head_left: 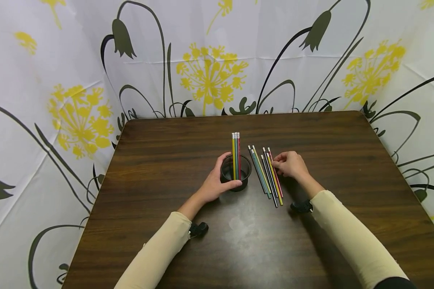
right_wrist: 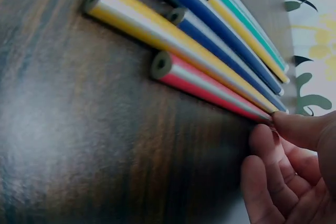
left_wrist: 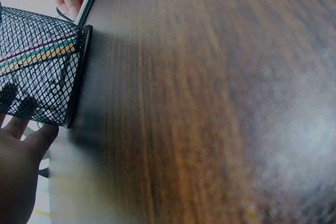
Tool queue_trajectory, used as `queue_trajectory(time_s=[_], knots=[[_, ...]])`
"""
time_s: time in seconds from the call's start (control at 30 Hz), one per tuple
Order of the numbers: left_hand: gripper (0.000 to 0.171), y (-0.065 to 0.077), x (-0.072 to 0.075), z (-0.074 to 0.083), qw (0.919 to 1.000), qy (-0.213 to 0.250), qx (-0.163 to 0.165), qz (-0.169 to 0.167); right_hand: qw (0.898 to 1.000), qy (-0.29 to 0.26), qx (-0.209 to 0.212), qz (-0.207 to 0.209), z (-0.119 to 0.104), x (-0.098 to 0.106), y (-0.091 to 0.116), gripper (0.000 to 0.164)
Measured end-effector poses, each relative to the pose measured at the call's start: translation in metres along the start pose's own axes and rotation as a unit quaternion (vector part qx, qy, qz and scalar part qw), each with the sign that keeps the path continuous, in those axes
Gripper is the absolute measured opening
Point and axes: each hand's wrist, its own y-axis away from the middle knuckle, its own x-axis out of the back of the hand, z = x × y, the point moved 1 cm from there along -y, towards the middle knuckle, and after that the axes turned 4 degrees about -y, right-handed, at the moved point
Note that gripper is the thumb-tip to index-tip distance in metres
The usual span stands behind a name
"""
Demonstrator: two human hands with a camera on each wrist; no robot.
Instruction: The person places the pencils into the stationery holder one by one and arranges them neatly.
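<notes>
We see the left hand (head_left: 213,182) gripping a round black wire-mesh cup (left_wrist: 50,85), slim pencils (head_left: 236,156) standing inside, the right hand (head_left: 291,163) pinching a glossy red pencil (right_wrist: 210,88), beside a loose row of pencils (head_left: 260,172) on the wood-grain table (head_left: 166,160)

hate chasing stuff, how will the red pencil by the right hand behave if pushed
The straight red pencil looks stiff. Its roundish shape suggests it may roll, though the yellow pencil alongside could block one side.

We noted a dark brown wood-grain table (head_left: 159,160). Directly on it we saw a black wire-mesh pencil cup (left_wrist: 50,72), upright; just to its right, unsharpened pencils (head_left: 267,176) lay roughly parallel, eraser ends away from us.
</notes>
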Motion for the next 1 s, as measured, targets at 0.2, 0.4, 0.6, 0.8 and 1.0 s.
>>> queue_trajectory(time_s=[0.2,0.4,0.6,0.8,1.0], knots=[[0.089,-0.001,-0.001,0.000,1.0000,0.000,-0.002,0.000,0.999,0.039,-0.020,0.006,-0.003,0.002,0.002,0.019],[0.089,0.000,-0.001,0.000,1.0000,-0.001,0.002,-0.003,0.991,0.123,-0.043,0.028,-0.009,0.003,0.008,0.019],[0.090,0.001,-0.001,-0.001,1.0000,-0.005,0.001,-0.001,0.991,0.126,-0.046,0.026,-0.012,0.003,0.010,0.021],[0.090,0.000,-0.001,0.000,1.0000,-0.003,0.001,0.000,0.994,0.093,-0.043,0.026,-0.016,0.013,0.012,0.022],[0.091,0.000,-0.001,0.001,1.0000,-0.001,0.007,-0.002,0.996,0.054,0.005,0.065,-0.037,0.029,0.021,0.020]])
